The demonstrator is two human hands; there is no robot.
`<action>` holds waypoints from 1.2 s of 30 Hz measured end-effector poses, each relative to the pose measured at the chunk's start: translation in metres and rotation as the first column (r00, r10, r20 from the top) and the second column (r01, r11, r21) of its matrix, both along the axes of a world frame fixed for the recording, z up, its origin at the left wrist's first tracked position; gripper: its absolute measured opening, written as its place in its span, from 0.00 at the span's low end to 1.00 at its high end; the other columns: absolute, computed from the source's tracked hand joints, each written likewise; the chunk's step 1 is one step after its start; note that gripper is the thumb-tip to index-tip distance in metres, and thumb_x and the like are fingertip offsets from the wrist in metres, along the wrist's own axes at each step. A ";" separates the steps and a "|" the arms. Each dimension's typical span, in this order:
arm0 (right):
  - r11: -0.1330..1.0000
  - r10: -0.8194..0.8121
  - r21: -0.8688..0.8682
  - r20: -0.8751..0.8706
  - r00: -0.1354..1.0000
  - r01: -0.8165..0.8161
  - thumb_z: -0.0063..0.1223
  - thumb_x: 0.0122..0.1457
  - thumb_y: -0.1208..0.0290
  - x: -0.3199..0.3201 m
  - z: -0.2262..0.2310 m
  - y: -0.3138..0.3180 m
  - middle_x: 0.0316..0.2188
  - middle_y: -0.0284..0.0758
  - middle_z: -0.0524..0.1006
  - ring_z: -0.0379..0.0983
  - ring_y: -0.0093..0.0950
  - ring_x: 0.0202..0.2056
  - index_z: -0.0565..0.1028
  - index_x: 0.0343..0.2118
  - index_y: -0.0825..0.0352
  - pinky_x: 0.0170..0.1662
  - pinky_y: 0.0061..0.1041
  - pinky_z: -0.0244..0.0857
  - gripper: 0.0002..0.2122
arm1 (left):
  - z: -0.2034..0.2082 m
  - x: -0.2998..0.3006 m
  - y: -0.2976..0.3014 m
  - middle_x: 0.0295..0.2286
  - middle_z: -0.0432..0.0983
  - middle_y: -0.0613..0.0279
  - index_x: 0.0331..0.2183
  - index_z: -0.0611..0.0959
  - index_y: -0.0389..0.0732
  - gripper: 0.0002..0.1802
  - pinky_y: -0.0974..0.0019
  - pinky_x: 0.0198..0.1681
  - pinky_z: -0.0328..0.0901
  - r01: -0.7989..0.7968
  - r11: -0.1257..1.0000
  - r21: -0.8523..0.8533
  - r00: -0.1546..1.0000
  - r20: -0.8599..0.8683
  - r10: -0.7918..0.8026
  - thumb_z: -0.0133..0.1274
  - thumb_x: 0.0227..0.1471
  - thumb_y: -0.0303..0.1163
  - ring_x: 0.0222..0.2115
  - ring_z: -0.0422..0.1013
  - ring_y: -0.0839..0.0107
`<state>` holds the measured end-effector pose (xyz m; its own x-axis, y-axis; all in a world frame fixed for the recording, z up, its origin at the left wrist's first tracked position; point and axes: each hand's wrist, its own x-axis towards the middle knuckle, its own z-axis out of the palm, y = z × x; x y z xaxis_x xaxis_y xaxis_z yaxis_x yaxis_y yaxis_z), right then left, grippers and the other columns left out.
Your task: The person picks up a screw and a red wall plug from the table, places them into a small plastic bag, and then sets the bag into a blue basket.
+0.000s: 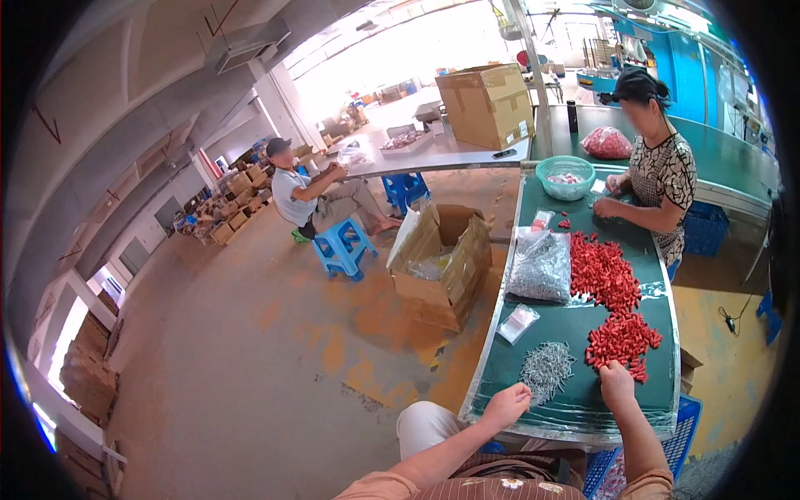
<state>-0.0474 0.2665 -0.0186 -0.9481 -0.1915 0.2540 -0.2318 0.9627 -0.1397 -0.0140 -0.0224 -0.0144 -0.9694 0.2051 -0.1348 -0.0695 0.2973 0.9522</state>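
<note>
My right hand [617, 385] is at the near edge of a heap of small red plastic wall plugs [623, 340], its fingers curled down among them. What it pinches is hidden. My left hand [507, 406] is closed in a pinch at the left side of a pile of silvery screws [547, 371]. Anything between those fingertips is too small to make out. Beyond the screws lies a small clear packet [518, 323], and farther up a large clear bag [540, 265] full of grey metal pieces. A second red heap [602, 271] spreads beside that bag.
Across the green table [492, 367], a co-worker [660, 167] handles small things near a green basket [566, 178] and a bag of pink-red pieces [607, 142]. Left of the table stands an open carton [442, 267]. Another person sits on a blue stool [343, 247]. A blue crate [687, 429] is below my right arm.
</note>
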 end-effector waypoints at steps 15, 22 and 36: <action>0.997 0.065 -0.034 -0.075 0.995 -0.067 0.46 0.47 0.76 -0.016 -0.009 -0.024 0.28 0.39 0.72 0.73 0.36 0.30 0.71 0.29 0.65 0.31 0.34 0.69 0.05 | -0.001 0.005 -0.005 0.20 0.76 0.59 0.28 0.77 0.37 0.07 0.68 0.28 0.67 -0.088 0.996 0.018 0.990 -0.108 0.089 0.50 0.51 0.30 0.22 0.73 0.73; 0.988 -0.115 -0.072 0.234 0.965 0.135 0.46 0.49 0.74 0.009 -0.002 0.000 0.30 0.43 0.73 0.74 0.42 0.32 0.72 0.31 0.66 0.35 0.39 0.68 0.06 | 0.017 0.001 0.017 0.19 0.74 0.66 0.27 0.76 0.36 0.04 0.75 0.27 0.62 -0.011 1.000 -0.016 1.000 -0.023 0.011 0.51 0.50 0.26 0.22 0.68 0.81; 0.988 0.010 -0.155 0.227 0.974 0.026 0.46 0.49 0.77 0.022 0.014 -0.005 0.33 0.45 0.71 0.72 0.43 0.36 0.71 0.31 0.69 0.39 0.40 0.67 0.07 | 0.005 0.013 0.014 0.20 0.76 0.65 0.26 0.77 0.37 0.05 0.74 0.28 0.63 -0.035 0.999 0.012 0.999 0.035 0.035 0.51 0.49 0.28 0.22 0.69 0.80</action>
